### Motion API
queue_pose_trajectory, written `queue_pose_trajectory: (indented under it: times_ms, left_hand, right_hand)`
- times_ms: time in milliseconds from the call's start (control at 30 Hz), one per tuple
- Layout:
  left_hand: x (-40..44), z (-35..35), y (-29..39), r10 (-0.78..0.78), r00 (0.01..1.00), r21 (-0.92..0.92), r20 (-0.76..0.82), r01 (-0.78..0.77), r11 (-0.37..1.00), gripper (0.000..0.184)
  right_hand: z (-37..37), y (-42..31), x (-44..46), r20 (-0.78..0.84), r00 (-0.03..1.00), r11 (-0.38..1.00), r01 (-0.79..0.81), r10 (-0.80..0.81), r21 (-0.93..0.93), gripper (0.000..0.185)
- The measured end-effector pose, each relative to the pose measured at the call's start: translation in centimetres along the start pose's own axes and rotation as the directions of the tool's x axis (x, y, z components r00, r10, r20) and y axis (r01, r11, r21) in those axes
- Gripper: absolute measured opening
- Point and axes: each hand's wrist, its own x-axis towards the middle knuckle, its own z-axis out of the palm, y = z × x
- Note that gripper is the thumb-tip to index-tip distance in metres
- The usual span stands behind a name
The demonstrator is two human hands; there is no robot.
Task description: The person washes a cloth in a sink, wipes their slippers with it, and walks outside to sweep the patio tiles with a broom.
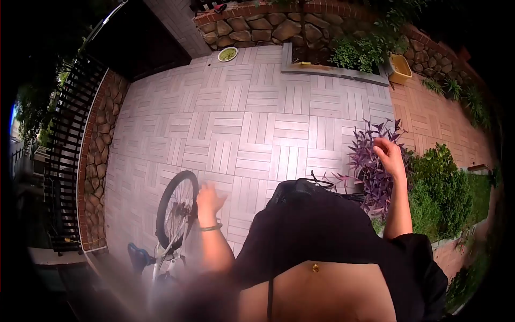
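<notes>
My left hand point(210, 203), a little blurred, is raised beside the wheel point(177, 209) of a bicycle. Its thumb stands apart from the fingers, and no object shows in it. A dark band point(211, 227) circles the left wrist. On the right, my right hand point(390, 156) hangs over a purple-leaved plant point(371, 161), its fingers loosely bent and apart, with nothing between them. Whether it touches the leaves I cannot tell. The bicycle's blue saddle point(139, 257) shows at the lower left.
Patterned tiles point(257, 129) cover the ground. A stone wall point(257, 29) and a raised planter point(335, 73) are at the top, with a round bowl point(227, 54) and a yellow tub point(400, 68). A black fence point(67, 145) runs along the left; green bushes point(440, 193) grow at right.
</notes>
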Motion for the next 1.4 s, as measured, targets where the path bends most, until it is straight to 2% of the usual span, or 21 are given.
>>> queue_pose_trajectory:
  times_ms: [67, 133, 200, 267, 333, 367, 433, 467, 533, 600, 633, 700, 800, 867, 900, 967, 1000, 1067, 1133, 1267, 1400]
  left_hand:
    - [1.6, 2.5, 0.9, -0.086, 0.956, 0.019, 0.279, 0.084, 0.996, 0.063]
    - [4.0, 3.9, 2.1, 0.005, 0.875, -0.102, 0.484, 0.051, 0.993, 0.064]
    - [8.5, 3.2, 4.8, 0.01, 0.811, -0.121, 0.585, 0.075, 0.99, 0.066]
    - [16.9, 2.2, 8.4, 0.037, 0.741, -0.004, 0.671, -0.046, 0.999, 0.067]
    - [27.5, 0.3, 15.0, 0.046, 0.775, 0.162, 0.631, -0.19, 0.968, 0.064]
    - [33.5, -0.1, 18.8, 0.138, 0.82, 0.222, 0.556, -0.306, 0.926, 0.064]
    - [44.6, -4.1, 30.4, 0.358, 0.839, 0.356, 0.41, -0.508, 0.784, 0.062]
    - [48.6, -7.5, 37.3, 0.519, 0.784, 0.339, 0.341, -0.618, 0.71, 0.059]
    - [52.8, -14.9, 52.0, 0.789, 0.589, 0.28, 0.174, -0.798, 0.534, 0.054]
    - [54.4, -19.9, 65.0, 0.956, 0.293, 0.227, 0.0, -0.931, 0.285, 0.049]
    - [55.1, -21.6, 71.1, 0.99, 0.114, 0.218, -0.077, -0.967, 0.128, 0.048]
    - [54.2, -23.8, 82.0, 0.986, -0.091, 0.145, -0.138, -0.987, -0.071, 0.05]
    - [52.5, -23.3, 95.2, 0.967, -0.21, 0.025, -0.141, -0.978, -0.209, 0.045]
    - [52.5, -20.7, 101.5, 0.958, -0.221, 0.002, -0.182, -0.974, -0.225, 0.042]
    - [52.6, -19.4, 103.9, 0.97, -0.194, -0.029, -0.148, -0.979, -0.201, 0.041]
    - [55.0, -15.3, 106.6, 0.993, -0.122, -0.082, 0.003, -0.989, -0.121, 0.039]
    - [56.5, -13.6, 107.5, 0.973, -0.019, 0.004, 0.231, -1.0, -0.02, 0.04]
    - [59.5, -11.7, 108.4, 0.861, 0.109, 0.126, 0.496, -0.991, 0.053, 0.043]
    - [62.0, -11.7, 109.2, 0.738, 0.256, 0.201, 0.624, -0.966, 0.165, 0.048]
    - [64.0, -12.7, 114.6, 0.628, 0.383, 0.246, 0.678, -0.922, 0.298, 0.049]
    - [67.1, -8.7, 128.9, 0.653, 0.354, 0.245, 0.67, -0.935, 0.256, 0.049]
  right_hand:
    - [1.2, -1.0, 5.9, 0.087, 0.995, 0.996, 0.051, -0.057, 0.072, 0.029]
    - [0.1, -2.9, 11.2, 0.25, 0.964, 0.996, 0.091, -0.092, 0.015, 0.03]
    - [-1.1, -1.0, 16.2, 0.216, 0.974, 0.997, 0.073, -0.071, -0.002, 0.031]
    - [-3.2, 2.8, 20.2, 0.135, 0.991, 0.998, 0.026, -0.019, -0.049, 0.033]
    - [-5.2, 9.4, 21.9, -0.039, 0.986, 0.964, -0.169, 0.164, -0.204, 0.034]
    - [-6.0, 13.4, 21.9, -0.112, 0.964, 0.918, -0.266, 0.243, -0.294, 0.032]
    - [-7.2, 18.6, 20.2, -0.347, 0.798, 0.775, -0.584, 0.493, -0.241, 0.031]
    - [-7.1, 20.3, 18.7, -0.43, 0.666, 0.678, -0.719, 0.609, -0.153, 0.03]
    - [-6.6, 22.3, 15.9, -0.401, 0.469, 0.52, -0.854, 0.787, 0.02, 0.028]
    - [-5.8, 22.1, 14.4, -0.387, 0.401, 0.486, -0.862, 0.83, 0.148, 0.026]
    - [-5.5, 22.0, 14.3, -0.352, 0.354, 0.432, -0.884, 0.866, 0.176, 0.027]
    - [-5.0, 22.8, 14.2, -0.31, 0.242, 0.322, -0.915, 0.919, 0.242, 0.026]
    - [-5.3, 27.1, 15.3, -0.324, 0.109, 0.212, -0.93, 0.94, 0.301, 0.026]
    - [-7.1, 31.1, 17.1, -0.213, 0.011, 0.1, -0.907, 0.977, 0.41, 0.028]
    - [-8.8, 33.2, 18.5, -0.33, 0.065, 0.17, -0.938, 0.942, 0.301, 0.027]
    - [-15.9, 35.7, 23.4, -0.295, 0.091, 0.171, -0.952, 0.951, 0.255, 0.03]
    - [-19.9, 37.4, 26.0, -0.268, 0.131, 0.189, -0.961, 0.954, 0.202, 0.034]
    - [-25.1, 43.0, 29.3, -0.398, 0.185, 0.271, -0.947, 0.898, 0.17, 0.036]
    - [-31.8, 45.7, 34.2, -0.435, 0.211, 0.299, -0.943, 0.875, 0.145, 0.034]
    - [-41.2, 54.0, 41.4, -0.494, 0.284, 0.407, -0.9, 0.821, 0.159, 0.035]
    - [-46.5, 61.1, 44.5, -0.546, 0.234, 0.388, -0.903, 0.804, 0.185, 0.035]
